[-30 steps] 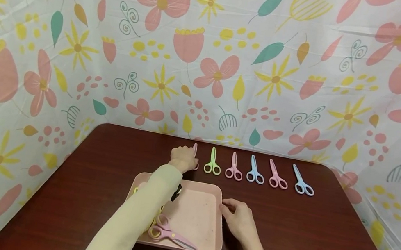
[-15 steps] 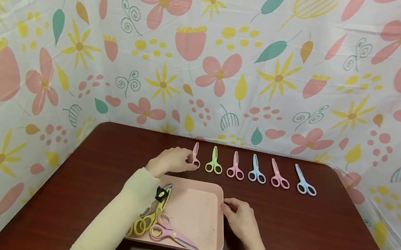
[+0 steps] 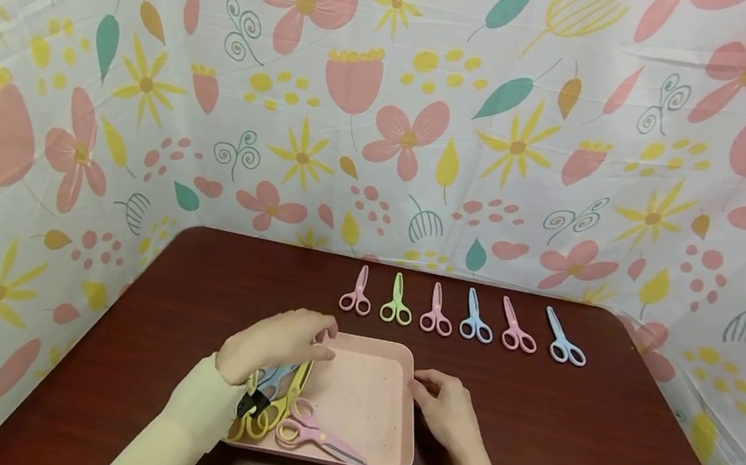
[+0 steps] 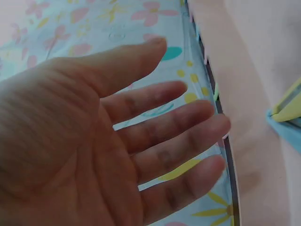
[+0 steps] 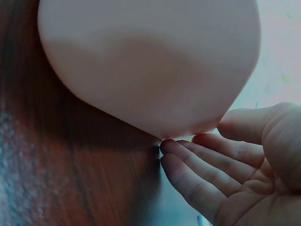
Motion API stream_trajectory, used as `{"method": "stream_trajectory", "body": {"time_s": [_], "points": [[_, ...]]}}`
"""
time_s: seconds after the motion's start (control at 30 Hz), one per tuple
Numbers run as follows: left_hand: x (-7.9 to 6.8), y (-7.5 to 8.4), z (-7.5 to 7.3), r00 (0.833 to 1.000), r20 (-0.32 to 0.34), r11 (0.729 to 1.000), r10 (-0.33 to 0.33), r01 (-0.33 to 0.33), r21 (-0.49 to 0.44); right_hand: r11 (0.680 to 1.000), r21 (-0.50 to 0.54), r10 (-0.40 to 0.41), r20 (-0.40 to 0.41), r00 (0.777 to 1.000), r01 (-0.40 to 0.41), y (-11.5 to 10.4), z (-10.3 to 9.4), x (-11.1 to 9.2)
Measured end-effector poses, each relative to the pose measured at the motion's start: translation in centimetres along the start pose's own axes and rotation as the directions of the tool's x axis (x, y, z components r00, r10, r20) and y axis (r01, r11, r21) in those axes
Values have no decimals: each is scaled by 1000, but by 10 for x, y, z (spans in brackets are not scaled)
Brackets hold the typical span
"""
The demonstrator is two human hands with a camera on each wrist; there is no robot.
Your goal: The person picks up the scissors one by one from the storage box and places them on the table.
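My left hand (image 3: 278,340) hovers over the left part of the pink tray (image 3: 369,385), palm facing inward and fingers apart, holding nothing. Beneath it in the tray lie yellow scissors (image 3: 293,392) and blue scissors (image 3: 273,379), partly covered by the hand and wrist. Pink scissors (image 3: 325,440) lie along the tray's near side. The fingertips of my right hand (image 3: 451,418) touch the tray's right outer wall; the right wrist view shows the same hand (image 5: 240,174) with thumb and fingertips at the wall, fingers nearly straight.
Behind the tray, several scissors form a row on the dark wooden table (image 3: 598,442): pink scissors (image 3: 360,286) at the left end, then green scissors (image 3: 397,289), others further right, ending with blue scissors (image 3: 556,330). A flowered curtain (image 3: 387,111) hangs behind the table.
My left hand has let go of the leftmost pink scissors in the row and drawn back toward me and left, over the tray. Those scissors now lie slightly further left. The right hand stays put.
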State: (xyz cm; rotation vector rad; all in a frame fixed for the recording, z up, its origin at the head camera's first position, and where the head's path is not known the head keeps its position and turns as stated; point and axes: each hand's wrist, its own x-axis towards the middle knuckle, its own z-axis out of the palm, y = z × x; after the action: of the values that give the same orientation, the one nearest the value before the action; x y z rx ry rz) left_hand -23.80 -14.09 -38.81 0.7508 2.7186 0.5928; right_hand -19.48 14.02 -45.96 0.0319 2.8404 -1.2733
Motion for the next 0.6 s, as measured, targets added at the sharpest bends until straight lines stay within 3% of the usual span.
{"method": "stream_trajectory", "body": {"time_s": [0.07,0.23,0.37,0.47,0.6], "points": [[-8,3,6,1000,-3,998,27,-27,56,1000,-3,-1,-5,1000,1,0,1,0],[-26,7,15,990,-37,988,136,-133,79,1000,5,-14,-17,1000,14,-1,0,1],[-43,4,18,982,-62,979,180,-172,110,1000,12,-16,-4,1000,16,-2,1,1],[-54,4,21,987,-10,980,162,-160,119,1000,8,-8,-1,1000,8,-1,1,0],[-58,9,29,993,64,987,102,-109,119,1000,5,-11,-12,1000,11,0,1,-2]]}}
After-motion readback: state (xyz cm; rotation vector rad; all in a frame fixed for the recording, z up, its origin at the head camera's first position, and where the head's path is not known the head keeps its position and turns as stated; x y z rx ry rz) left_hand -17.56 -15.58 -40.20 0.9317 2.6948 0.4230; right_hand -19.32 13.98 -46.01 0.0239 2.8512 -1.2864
